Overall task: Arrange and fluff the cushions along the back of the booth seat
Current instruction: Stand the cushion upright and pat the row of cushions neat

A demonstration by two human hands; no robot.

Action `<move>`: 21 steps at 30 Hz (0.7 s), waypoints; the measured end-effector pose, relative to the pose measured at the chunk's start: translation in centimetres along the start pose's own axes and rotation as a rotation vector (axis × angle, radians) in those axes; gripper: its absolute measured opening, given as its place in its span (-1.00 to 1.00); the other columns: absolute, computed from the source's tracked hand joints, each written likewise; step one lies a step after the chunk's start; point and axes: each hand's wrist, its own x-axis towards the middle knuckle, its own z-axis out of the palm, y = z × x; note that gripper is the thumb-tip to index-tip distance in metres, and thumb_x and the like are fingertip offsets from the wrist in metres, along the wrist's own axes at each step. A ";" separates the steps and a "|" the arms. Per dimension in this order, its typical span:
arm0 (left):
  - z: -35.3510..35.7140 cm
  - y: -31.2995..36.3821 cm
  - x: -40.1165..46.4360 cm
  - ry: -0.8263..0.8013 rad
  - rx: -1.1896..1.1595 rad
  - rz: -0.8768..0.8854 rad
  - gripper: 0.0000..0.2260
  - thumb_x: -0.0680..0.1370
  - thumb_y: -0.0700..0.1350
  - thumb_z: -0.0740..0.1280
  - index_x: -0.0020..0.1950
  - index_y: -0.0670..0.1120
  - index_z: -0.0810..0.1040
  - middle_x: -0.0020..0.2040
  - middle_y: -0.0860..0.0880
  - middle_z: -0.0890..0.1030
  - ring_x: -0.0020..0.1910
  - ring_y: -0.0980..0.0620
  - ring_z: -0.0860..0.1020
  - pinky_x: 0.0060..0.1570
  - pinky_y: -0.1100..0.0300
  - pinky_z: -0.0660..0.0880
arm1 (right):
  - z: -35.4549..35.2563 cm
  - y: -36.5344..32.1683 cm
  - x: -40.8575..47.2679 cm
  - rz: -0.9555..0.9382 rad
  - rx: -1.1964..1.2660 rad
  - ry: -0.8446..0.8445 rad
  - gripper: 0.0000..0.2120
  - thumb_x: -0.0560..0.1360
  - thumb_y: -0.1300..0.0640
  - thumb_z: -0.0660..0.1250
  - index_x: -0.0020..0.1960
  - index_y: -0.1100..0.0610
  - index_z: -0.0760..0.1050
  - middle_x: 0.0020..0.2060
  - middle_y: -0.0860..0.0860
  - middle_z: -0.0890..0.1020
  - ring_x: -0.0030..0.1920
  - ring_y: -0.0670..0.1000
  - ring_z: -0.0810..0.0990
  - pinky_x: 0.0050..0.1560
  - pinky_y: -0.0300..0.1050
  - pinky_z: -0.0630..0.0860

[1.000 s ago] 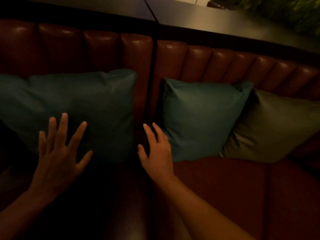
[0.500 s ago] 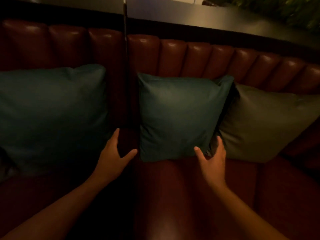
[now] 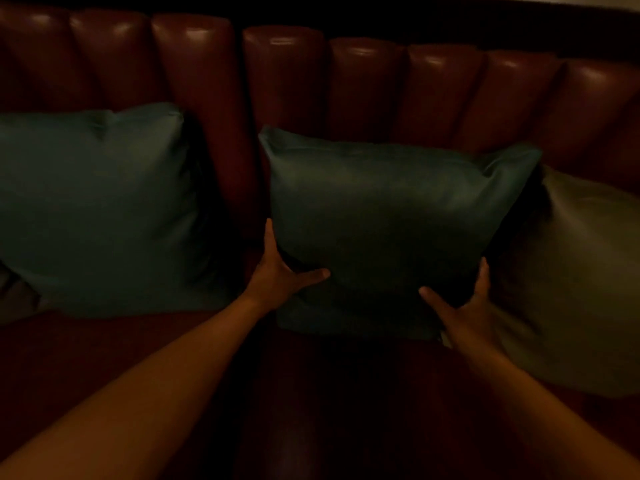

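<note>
The middle cushion (image 3: 384,216) stands on the booth seat (image 3: 121,344) and leans against the ribbed backrest (image 3: 363,88); both hands have it by its lower corners. The left hand (image 3: 277,275) grasps the lower left edge, thumb laid across the front and fingers reaching up the side; the right hand (image 3: 467,306) grasps the lower right corner, thumb on the front and fingers tucked behind, between this cushion and its neighbour.

The cushion looks soft and light; its cover has a smooth, leather-like sheen and creases gently at the corners, so it will probably give under a squeeze and could slip a little through a loose hold. Nothing about it seems fragile. The two opposite side edges look like the best places to take hold, since pressing them inward should puff the filling up toward the middle; the top corners would serve for straightening it against the backrest.

Three cushions show in the head view: a teal cushion (image 3: 100,209) on the left, set apart from the middle one by a strip of bare backrest; the teal middle one; and a paler olive cushion (image 3: 581,271) on the right, blurred, touching or overlapping the middle one's right side. Two hands are at work; there is one seat and one backrest.
</note>
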 end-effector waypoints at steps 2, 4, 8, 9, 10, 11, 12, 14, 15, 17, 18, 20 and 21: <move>0.2 -0.5 0.5 0.030 -0.039 -0.019 0.22 0.11 0.18 0.68 0.60 0.11 0.03 0.45 0.21 0.36 0.43 0.19 0.37 0.44 -0.01 0.39 | 0.1 0.3 1.0 -0.008 0.008 -0.050 0.24 0.16 -0.34 0.58 0.59 -0.33 -0.14 0.61 -0.07 0.20 0.54 -0.08 0.23 0.55 0.12 0.26; 0.2 -1.1 0.8 0.059 -0.037 -0.027 0.17 0.08 0.21 0.69 0.56 0.15 0.12 0.40 0.22 0.42 0.39 0.16 0.42 0.39 -0.03 0.44 | 0.5 0.6 1.4 -0.022 0.027 -0.054 0.22 0.16 -0.39 0.58 0.59 -0.36 -0.10 0.60 -0.12 0.22 0.55 -0.09 0.25 0.55 0.12 0.27; -0.9 -1.5 0.8 0.098 -0.002 0.032 0.10 0.17 0.09 0.70 0.57 0.12 0.15 0.46 0.14 0.39 0.42 0.14 0.40 0.40 0.01 0.43 | 2.5 1.0 0.9 -0.048 0.003 0.022 0.13 0.32 -0.15 0.61 0.64 -0.23 -0.08 0.62 -0.08 0.17 0.56 -0.07 0.18 0.56 0.05 0.19; -1.3 -1.4 1.0 0.104 0.010 0.046 0.08 0.20 0.04 0.69 0.58 0.08 0.14 0.46 0.13 0.37 0.42 0.16 0.38 0.42 0.05 0.40 | 3.0 0.9 0.9 -0.052 -0.016 0.036 0.13 0.33 -0.13 0.61 0.64 -0.20 -0.09 0.63 -0.06 0.15 0.57 -0.05 0.16 0.57 0.04 0.16; -1.9 -1.6 1.0 0.110 0.018 0.053 0.08 0.21 0.03 0.69 0.59 0.05 0.12 0.47 0.12 0.36 0.42 0.17 0.36 0.43 0.09 0.38 | 3.6 0.6 0.8 -0.061 -0.029 0.038 0.13 0.34 -0.12 0.61 0.65 -0.18 -0.08 0.63 -0.05 0.14 0.57 -0.06 0.14 0.57 0.02 0.13; -2.6 -1.8 1.0 0.117 0.031 0.060 0.11 0.20 0.08 0.69 0.59 0.04 0.12 0.47 0.13 0.35 0.42 0.19 0.35 0.43 0.10 0.37 | 4.2 0.2 0.6 -0.075 -0.029 0.040 0.13 0.34 -0.10 0.61 0.65 -0.16 -0.08 0.63 -0.05 0.14 0.57 -0.07 0.13 0.56 -0.03 0.11; -3.0 -1.9 1.1 0.115 0.041 0.063 0.13 0.18 0.15 0.68 0.59 0.05 0.12 0.47 0.14 0.36 0.42 0.19 0.36 0.43 0.10 0.38 | 4.5 -0.1 0.6 -0.087 -0.025 0.045 0.12 0.36 -0.07 0.61 0.66 -0.13 -0.07 0.63 -0.03 0.15 0.57 -0.05 0.14 0.53 -0.08 0.11; -3.4 -2.2 1.0 0.108 0.059 0.049 0.10 0.17 0.19 0.65 0.58 0.10 0.13 0.45 0.16 0.39 0.42 0.19 0.38 0.39 0.11 0.40 | 4.6 -0.4 0.6 -0.086 -0.032 0.035 0.10 0.37 -0.03 0.61 0.66 -0.08 -0.05 0.62 -0.02 0.17 0.57 -0.01 0.17 0.45 -0.19 0.10; -3.5 -2.4 0.9 0.111 0.061 0.040 0.07 0.19 0.17 0.66 0.57 0.13 0.15 0.43 0.19 0.41 0.41 0.19 0.39 0.37 0.13 0.41 | 4.6 -0.6 0.4 -0.073 -0.035 0.034 0.10 0.37 -0.03 0.61 0.66 -0.07 -0.05 0.62 -0.02 0.17 0.57 -0.01 0.17 0.43 -0.21 0.09; -4.2 -3.0 0.4 0.158 0.050 0.037 0.00 0.23 0.09 0.67 0.54 0.18 0.18 0.35 0.29 0.43 0.36 0.23 0.42 0.33 0.19 0.42 | 5.5 -0.8 0.1 -0.083 -0.042 0.010 0.12 0.36 -0.02 0.62 0.66 -0.07 -0.05 0.62 -0.02 0.16 0.54 -0.10 0.14 0.43 -0.22 0.07; -4.5 -3.2 0.3 0.168 0.051 0.041 -0.03 0.24 0.07 0.67 0.51 0.20 0.20 0.31 0.35 0.43 0.33 0.27 0.43 0.31 0.23 0.42 | 5.8 -0.9 0.1 -0.093 -0.047 0.012 0.13 0.34 -0.02 0.63 0.66 -0.07 -0.04 0.62 -0.02 0.16 0.49 -0.16 0.12 0.43 -0.22 0.07; -5.0 -3.1 0.4 0.158 0.070 0.032 -0.03 0.22 0.11 0.67 0.50 0.22 0.19 0.27 0.42 0.40 0.26 0.40 0.44 0.26 0.38 0.39 | 6.4 -0.8 0.0 -0.123 -0.037 0.027 0.13 0.33 0.01 0.65 0.65 -0.07 -0.02 0.60 -0.06 0.18 0.44 -0.25 0.11 0.45 -0.26 0.08; -5.2 -3.1 0.4 0.145 0.088 0.032 -0.01 0.21 0.14 0.67 0.51 0.20 0.18 0.27 0.43 0.39 0.23 0.48 0.42 0.22 0.47 0.37 | 6.6 -0.8 0.0 -0.136 -0.030 0.032 0.13 0.33 0.01 0.65 0.65 -0.06 -0.02 0.57 -0.10 0.19 0.44 -0.27 0.12 0.45 -0.30 0.09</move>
